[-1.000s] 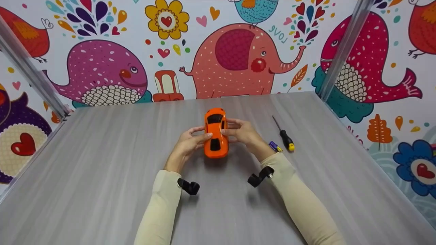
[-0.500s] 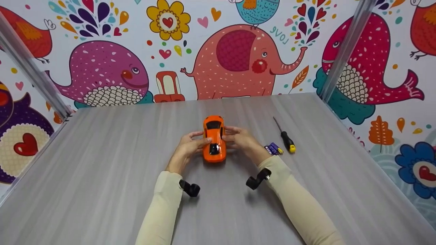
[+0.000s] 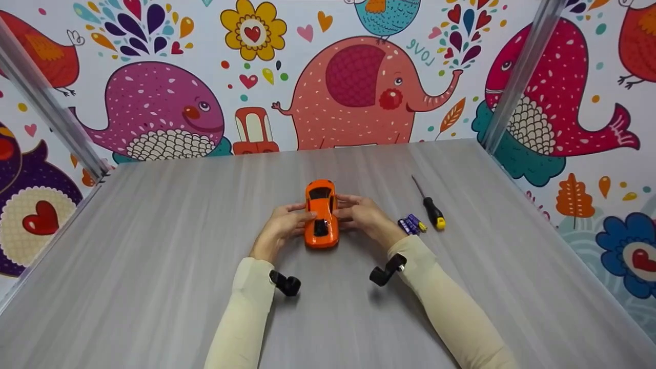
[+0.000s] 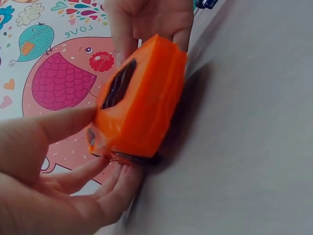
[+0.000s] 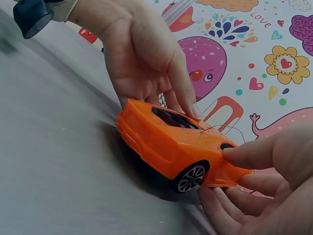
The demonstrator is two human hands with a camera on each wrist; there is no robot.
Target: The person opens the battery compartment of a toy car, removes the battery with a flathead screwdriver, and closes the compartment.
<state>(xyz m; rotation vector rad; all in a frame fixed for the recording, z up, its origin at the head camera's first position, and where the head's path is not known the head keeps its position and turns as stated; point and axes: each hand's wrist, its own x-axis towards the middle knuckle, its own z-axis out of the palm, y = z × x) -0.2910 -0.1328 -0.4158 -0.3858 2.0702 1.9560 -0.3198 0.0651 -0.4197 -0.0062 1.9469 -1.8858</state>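
An orange toy car (image 3: 321, 207) with dark windows is held between my two hands. My left hand (image 3: 281, 225) grips its left side, thumb on the upper body and fingers lower down. On the opposite side my right hand (image 3: 363, 216) pinches it the same way. In the right wrist view a spoked black wheel (image 5: 191, 177) shows, and a thin strand (image 5: 230, 126) arches above the roof. The car is low over the table with its shadow beside it; whether the wheels touch the surface I cannot tell. Its underside is hidden.
Right of my right hand lie small purple and yellow batteries (image 3: 410, 224). Beyond them is a screwdriver (image 3: 433, 212) with a black and yellow handle, its shaft toward the back. The grey table (image 3: 179, 246) meets a wall with printed cartoon animals.
Both hands have brought the car down and a little toward me. More of the batteries shows beside my right wrist. The grip on the car looks the same.
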